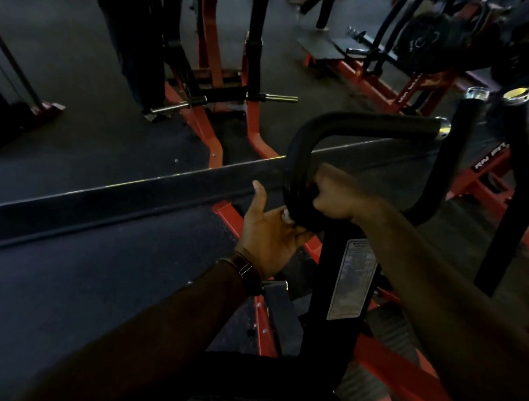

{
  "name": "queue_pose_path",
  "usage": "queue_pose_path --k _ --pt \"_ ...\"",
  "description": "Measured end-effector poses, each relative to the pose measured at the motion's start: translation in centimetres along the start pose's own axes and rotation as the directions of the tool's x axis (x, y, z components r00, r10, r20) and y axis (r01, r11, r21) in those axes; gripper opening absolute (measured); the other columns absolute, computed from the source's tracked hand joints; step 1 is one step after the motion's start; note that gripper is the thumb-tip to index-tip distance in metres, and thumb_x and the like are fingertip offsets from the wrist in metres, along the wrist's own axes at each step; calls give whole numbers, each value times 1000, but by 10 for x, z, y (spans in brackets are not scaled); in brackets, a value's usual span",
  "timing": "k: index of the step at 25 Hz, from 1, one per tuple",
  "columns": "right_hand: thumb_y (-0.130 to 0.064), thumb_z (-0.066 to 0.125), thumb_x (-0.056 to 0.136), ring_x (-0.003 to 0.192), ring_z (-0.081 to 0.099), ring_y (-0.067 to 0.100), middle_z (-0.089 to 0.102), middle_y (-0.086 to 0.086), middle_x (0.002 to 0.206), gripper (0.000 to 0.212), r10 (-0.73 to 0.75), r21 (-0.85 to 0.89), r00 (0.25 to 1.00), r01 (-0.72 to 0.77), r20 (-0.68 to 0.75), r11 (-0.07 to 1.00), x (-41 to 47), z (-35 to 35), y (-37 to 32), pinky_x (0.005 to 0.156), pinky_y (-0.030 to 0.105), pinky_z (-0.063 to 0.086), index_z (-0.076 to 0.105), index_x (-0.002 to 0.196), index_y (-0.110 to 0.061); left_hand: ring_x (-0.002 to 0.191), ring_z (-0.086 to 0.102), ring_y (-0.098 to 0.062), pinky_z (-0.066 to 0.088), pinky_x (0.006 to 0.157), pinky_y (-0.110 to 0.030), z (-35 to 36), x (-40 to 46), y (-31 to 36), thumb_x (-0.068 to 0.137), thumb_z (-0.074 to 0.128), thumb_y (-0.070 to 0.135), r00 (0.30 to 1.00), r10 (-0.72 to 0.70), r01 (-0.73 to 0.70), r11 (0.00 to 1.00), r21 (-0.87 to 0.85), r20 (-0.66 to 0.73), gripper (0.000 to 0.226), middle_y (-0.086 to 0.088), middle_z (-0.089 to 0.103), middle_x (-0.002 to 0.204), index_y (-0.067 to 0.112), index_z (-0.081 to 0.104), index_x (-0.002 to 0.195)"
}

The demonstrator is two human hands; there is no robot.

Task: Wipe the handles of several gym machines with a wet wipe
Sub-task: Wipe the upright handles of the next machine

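A dim gym, seen from above the person's own arms; the right hand point(331, 195) is clenched around the black padded handle point(302, 159) of a red-and-black weight machine point(337, 270), at the bend where the bar curves upward; the left hand point(268, 232), palm up with thumb raised, cups the handle from below, a small white scrap, probably the wet wipe point(286, 215), against its fingers; a watch point(247, 270) circles the left wrist.

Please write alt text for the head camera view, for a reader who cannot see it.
In a dim gym, a person's right hand grips the black curved handle of a red-framed machine, while the left hand touches it from below; a small white patch between them may be the wipe.
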State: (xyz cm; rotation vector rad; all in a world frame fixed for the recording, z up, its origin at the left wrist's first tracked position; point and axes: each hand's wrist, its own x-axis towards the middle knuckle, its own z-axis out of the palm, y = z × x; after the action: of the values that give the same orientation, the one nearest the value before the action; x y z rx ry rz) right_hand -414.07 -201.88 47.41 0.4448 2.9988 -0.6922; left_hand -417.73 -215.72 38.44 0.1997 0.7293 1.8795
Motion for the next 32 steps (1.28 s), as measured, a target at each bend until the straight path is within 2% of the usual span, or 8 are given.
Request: queue_pose_path --k 3,4,8,13,18,24,28,32 --pt "12 60 82 69 67 6 71 -1 78 21 155 480 931 25 -331 877 -15 16 0 59 19 52 70 87 -6 135 46 -34 34 119 -42 -1 3 8 85 26 86 998 55 -55 998 -34 3 107 -22 49 148 0 50 143" --pt "5 64 86 74 67 2 71 -3 82 15 171 483 882 71 -439 873 -24 26 -2 64 17 53 70 91 -7 132 49 -34 36 117 -43 0 5 10 86 24 86 997 75 -75 996 -39 -4 105 -22 50 146 -1 52 140" --pt "-5 74 87 88 65 3 72 2 92 5 -54 126 542 291 -839 948 -69 83 -9 79 16 50 75 91 -2 136 51 -31 28 121 -48 8 6 8 88 19 84 994 89 -89 996 -3 59 101 -18 55 143 3 52 139" --pt "-7 79 84 85 66 13 71 8 91 12 -240 -82 382 387 -892 919 -29 62 -21 78 20 52 76 93 0 134 52 -31 29 120 -48 9 8 8 86 18 85 997 76 -76 996 41 -14 100 -16 60 139 8 56 138" --pt "-11 67 90 86 57 14 68 5 90 11 -333 -189 582 295 -742 937 -61 106 -5 71 27 47 77 91 -6 116 65 -28 52 99 -40 11 5 11 85 11 85 998 59 -57 996 67 -17 106 -18 66 126 2 61 129" --pt "-10 80 83 78 63 17 68 8 84 9 -243 -102 357 372 -902 923 -7 37 -32 71 22 49 76 87 -4 134 52 -34 37 115 -48 11 9 10 86 12 85 995 88 -86 995 54 -41 100 -18 59 139 12 69 125" --pt "-8 79 84 88 62 16 69 7 91 16 -253 -78 452 371 -856 925 -44 75 -14 79 21 48 76 99 -3 128 58 -30 39 112 -43 10 9 15 85 13 86 999 28 -28 999 32 -16 104 -18 62 135 7 66 126" --pt "-8 79 84 85 63 22 69 9 88 11 -331 -159 411 399 -849 903 -19 48 -23 74 31 52 78 93 -3 117 65 -30 47 100 -42 14 13 25 81 12 88 998 41 -39 998 48 -49 109 -20 66 128 4 66 123"
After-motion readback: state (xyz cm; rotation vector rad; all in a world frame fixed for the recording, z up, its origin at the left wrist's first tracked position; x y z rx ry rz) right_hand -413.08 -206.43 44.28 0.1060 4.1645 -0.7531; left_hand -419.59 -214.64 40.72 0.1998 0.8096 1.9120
